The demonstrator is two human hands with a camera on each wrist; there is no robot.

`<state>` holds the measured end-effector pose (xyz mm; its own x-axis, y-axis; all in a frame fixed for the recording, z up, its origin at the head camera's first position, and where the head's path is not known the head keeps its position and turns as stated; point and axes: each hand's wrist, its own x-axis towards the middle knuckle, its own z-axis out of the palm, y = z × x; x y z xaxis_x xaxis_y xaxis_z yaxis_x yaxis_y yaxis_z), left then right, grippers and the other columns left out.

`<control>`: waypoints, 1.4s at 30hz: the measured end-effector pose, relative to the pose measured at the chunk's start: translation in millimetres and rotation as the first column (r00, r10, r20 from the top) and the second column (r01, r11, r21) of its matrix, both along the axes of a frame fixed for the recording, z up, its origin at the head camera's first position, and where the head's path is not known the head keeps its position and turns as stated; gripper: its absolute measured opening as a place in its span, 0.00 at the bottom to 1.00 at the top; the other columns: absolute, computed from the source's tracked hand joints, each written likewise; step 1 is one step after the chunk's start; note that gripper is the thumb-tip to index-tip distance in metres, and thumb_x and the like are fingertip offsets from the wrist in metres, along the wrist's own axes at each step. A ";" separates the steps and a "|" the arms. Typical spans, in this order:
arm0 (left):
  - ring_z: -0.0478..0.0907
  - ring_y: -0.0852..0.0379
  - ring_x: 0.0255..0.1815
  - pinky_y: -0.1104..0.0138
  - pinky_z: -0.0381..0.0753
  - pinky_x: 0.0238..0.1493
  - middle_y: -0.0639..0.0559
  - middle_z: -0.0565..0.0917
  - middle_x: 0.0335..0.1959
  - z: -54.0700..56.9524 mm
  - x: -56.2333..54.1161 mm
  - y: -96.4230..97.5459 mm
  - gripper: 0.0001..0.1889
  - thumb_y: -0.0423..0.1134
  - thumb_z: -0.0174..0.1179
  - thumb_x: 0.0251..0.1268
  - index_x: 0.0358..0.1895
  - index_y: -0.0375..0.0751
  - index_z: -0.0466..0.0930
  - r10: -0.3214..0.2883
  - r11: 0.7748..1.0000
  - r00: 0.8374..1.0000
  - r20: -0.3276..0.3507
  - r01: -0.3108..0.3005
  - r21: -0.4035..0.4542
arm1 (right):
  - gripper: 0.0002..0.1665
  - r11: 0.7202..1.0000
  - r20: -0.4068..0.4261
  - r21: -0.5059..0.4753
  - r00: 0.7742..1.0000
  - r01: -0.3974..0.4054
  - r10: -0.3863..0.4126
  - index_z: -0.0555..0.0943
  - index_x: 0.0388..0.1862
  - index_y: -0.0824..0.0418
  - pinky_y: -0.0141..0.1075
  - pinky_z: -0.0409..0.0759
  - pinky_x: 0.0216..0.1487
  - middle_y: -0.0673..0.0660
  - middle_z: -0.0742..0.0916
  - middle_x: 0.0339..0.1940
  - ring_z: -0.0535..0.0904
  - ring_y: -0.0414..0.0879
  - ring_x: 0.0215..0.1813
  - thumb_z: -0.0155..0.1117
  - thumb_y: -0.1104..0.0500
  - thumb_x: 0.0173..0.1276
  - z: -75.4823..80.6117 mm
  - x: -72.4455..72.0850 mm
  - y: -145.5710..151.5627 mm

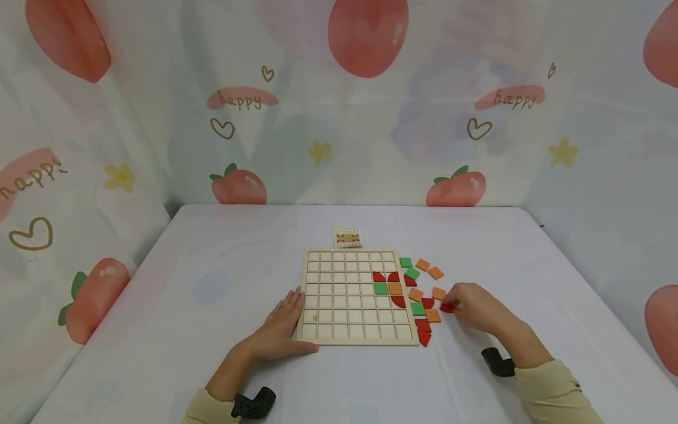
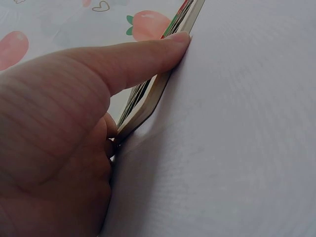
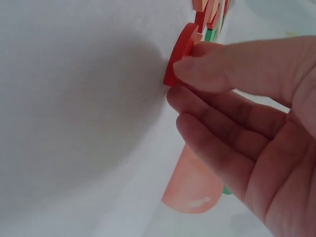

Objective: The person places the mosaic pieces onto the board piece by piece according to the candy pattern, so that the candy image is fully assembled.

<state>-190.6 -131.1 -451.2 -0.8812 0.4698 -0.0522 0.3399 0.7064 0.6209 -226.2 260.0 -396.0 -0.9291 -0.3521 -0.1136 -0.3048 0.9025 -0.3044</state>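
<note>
A pale wooden grid board (image 1: 339, 318) lies flat on the table. My left hand (image 1: 278, 333) rests at its lower left corner, fingers straight along the left edge and thumb along the near edge. In the left wrist view the thumb (image 2: 158, 52) touches the board's rim (image 2: 157, 94). Right of the board, my right hand (image 1: 479, 306) pinches a red quarter-circle tile (image 3: 180, 54) between thumb and fingers, low over the table. Inside the grid, towards its right side, sit red rounded tiles (image 1: 398, 301), a green square (image 1: 381, 288) and an orange square (image 1: 395, 288).
Loose tiles lie along the board's right side: orange squares (image 1: 435, 272), green squares (image 1: 418, 309) and red rounded pieces (image 1: 424, 337). A small pattern card (image 1: 346, 238) lies beyond the far edge. Patterned cloth (image 1: 349, 147) hangs behind the white table (image 1: 228, 235).
</note>
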 end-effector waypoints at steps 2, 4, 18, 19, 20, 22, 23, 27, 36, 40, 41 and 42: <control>0.32 0.46 0.72 0.52 0.35 0.67 0.39 0.39 0.73 0.0 0.1 0.1 0.57 0.61 0.63 0.50 0.71 0.29 0.39 0.000 1.000 1.000 0.001 0.000 0.004 | 0.12 1.000 -0.007 -0.002 1.000 0.009 -0.009 0.84 0.37 0.67 0.47 0.78 0.43 0.55 0.83 0.32 0.77 0.53 0.38 0.63 0.76 0.54 -0.1 -0.5 0.9; 0.32 0.46 0.72 0.52 0.35 0.67 0.39 0.39 0.73 0.2 0.1 0.2 0.57 0.61 0.63 0.50 0.71 0.29 0.39 0.000 1.000 1.000 0.002 0.000 0.006 | 0.12 0.999 -0.005 0.000 0.999 0.032 -0.032 0.84 0.38 0.67 0.47 0.77 0.42 0.55 0.82 0.32 0.76 0.53 0.38 0.63 0.76 0.54 0.2 -0.5 0.8; 0.32 0.47 0.72 0.52 0.36 0.67 0.39 0.40 0.73 -1.3 -0.2 0.4 0.57 0.62 0.62 0.49 0.71 0.30 0.40 0.004 1.000 1.000 -0.001 -0.004 0.002 | 0.18 0.945 0.052 0.025 0.944 0.325 -0.326 0.80 0.34 0.72 0.41 0.76 0.31 0.57 0.80 0.26 0.72 0.49 0.29 0.69 0.56 0.56 -0.4 2.7 -10.7; 0.32 0.47 0.72 0.52 0.36 0.67 0.39 0.39 0.73 -1.5 -0.1 0.5 0.57 0.62 0.62 0.49 0.71 0.30 0.39 0.004 1.000 1.000 0.000 -0.004 0.001 | 0.18 0.945 0.053 0.029 0.944 0.325 -0.326 0.80 0.34 0.72 0.40 0.75 0.30 0.56 0.80 0.25 0.71 0.49 0.28 0.69 0.56 0.56 -0.5 2.7 -11.5; 0.32 0.47 0.72 0.52 0.36 0.67 0.39 0.39 0.73 -1.6 -0.1 0.5 0.57 0.62 0.62 0.49 0.71 0.30 0.39 0.005 1.000 1.000 0.000 -0.005 0.001 | 0.17 0.946 0.052 0.032 0.944 0.323 -0.325 0.81 0.33 0.71 0.40 0.75 0.30 0.56 0.80 0.24 0.71 0.49 0.28 0.69 0.57 0.56 -0.4 2.5 -12.3; 0.32 0.47 0.72 0.52 0.36 0.67 0.39 0.39 0.73 -1.6 0.0 0.5 0.57 0.62 0.62 0.49 0.71 0.30 0.39 0.007 1.000 1.000 0.001 -0.007 0.001 | 0.15 0.947 0.050 0.038 0.946 0.320 -0.322 0.81 0.32 0.71 0.41 0.76 0.31 0.56 0.80 0.24 0.72 0.49 0.28 0.69 0.58 0.56 0.2 2.0 -14.0; 0.32 0.47 0.72 0.52 0.36 0.67 0.39 0.40 0.73 -1.5 0.1 0.4 0.57 0.62 0.62 0.49 0.71 0.30 0.39 0.008 1.000 1.000 0.000 -0.008 0.001 | 0.15 0.947 0.050 0.041 0.946 0.319 -0.320 0.81 0.32 0.71 0.41 0.76 0.31 0.56 0.81 0.25 0.72 0.49 0.28 0.68 0.58 0.56 0.7 1.8 -14.8; 0.32 0.46 0.72 0.52 0.35 0.67 0.39 0.39 0.73 -1.5 0.3 -0.1 0.57 0.61 0.62 0.50 0.71 0.30 0.39 0.004 1.000 1.000 0.000 -0.004 0.006 | 0.13 0.948 0.062 0.037 0.946 0.317 -0.319 0.81 0.33 0.71 0.43 0.78 0.34 0.57 0.81 0.27 0.73 0.49 0.30 0.68 0.60 0.57 1.7 2.2 -16.6; 0.32 0.46 0.72 0.52 0.35 0.67 0.39 0.39 0.73 -0.1 -0.2 -0.6 0.56 0.61 0.62 0.51 0.71 0.30 0.39 -0.003 1.000 1.000 0.002 0.003 0.001 | 0.13 0.957 0.053 0.019 0.956 0.289 -0.290 0.80 0.36 0.73 0.46 0.78 0.39 0.59 0.81 0.30 0.74 0.51 0.32 0.67 0.63 0.57 0.5 1.7 -15.8; 0.32 0.46 0.72 0.52 0.35 0.67 0.39 0.39 0.73 0.4 -0.4 -0.5 0.56 0.61 0.62 0.50 0.71 0.30 0.39 -0.003 1.000 1.000 0.003 0.003 0.005 | 0.12 0.959 0.039 0.007 0.958 0.284 -0.284 0.80 0.37 0.73 0.46 0.78 0.39 0.60 0.82 0.30 0.75 0.52 0.33 0.67 0.65 0.57 4.1 3.6 -17.0; 0.31 0.47 0.72 0.52 0.35 0.67 0.39 0.39 0.73 0.2 -0.4 -0.5 0.57 0.61 0.62 0.50 0.71 0.30 0.39 -0.004 1.000 1.000 0.004 0.004 0.004 | 0.12 0.959 0.037 0.000 0.958 0.285 -0.284 0.80 0.37 0.73 0.46 0.78 0.38 0.60 0.82 0.30 0.74 0.52 0.33 0.66 0.65 0.57 5.3 4.3 -17.8; 0.31 0.47 0.72 0.52 0.35 0.67 0.39 0.39 0.73 0.0 -0.4 -0.6 0.57 0.61 0.62 0.50 0.71 0.30 0.39 -0.004 1.000 1.000 0.004 0.004 0.004 | 0.11 0.959 0.034 -0.006 0.959 0.283 -0.283 0.80 0.36 0.73 0.46 0.78 0.38 0.60 0.82 0.30 0.74 0.52 0.33 0.66 0.65 0.57 6.2 4.9 -18.7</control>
<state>-191.0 -131.7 -451.2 -0.8792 0.4734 -0.0536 0.3401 0.7026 0.6251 -221.3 241.3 -389.7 -0.9869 -0.0764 -0.1424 -0.0271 0.9470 -0.3201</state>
